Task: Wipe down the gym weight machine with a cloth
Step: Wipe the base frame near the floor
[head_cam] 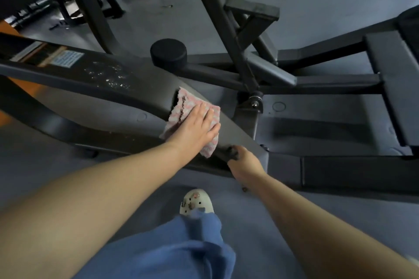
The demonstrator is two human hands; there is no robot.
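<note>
A pink-and-white checked cloth (184, 106) lies on the sloping dark grey frame beam of the weight machine (140, 88). My left hand (197, 128) presses flat on the cloth with straight fingers. My right hand (243, 159) sits lower on the same beam, its fingers curled over the beam's near edge and partly hidden in shadow. White scuffs and specks mark the beam to the left of the cloth, near a blue label (66, 58).
A round black rubber stopper (169, 52) stands just behind the beam. Diagonal black struts (226, 27) cross above and a pivot bolt (255, 102) sits right of the cloth. My foot in a white clog (196, 202) stands on the grey floor below.
</note>
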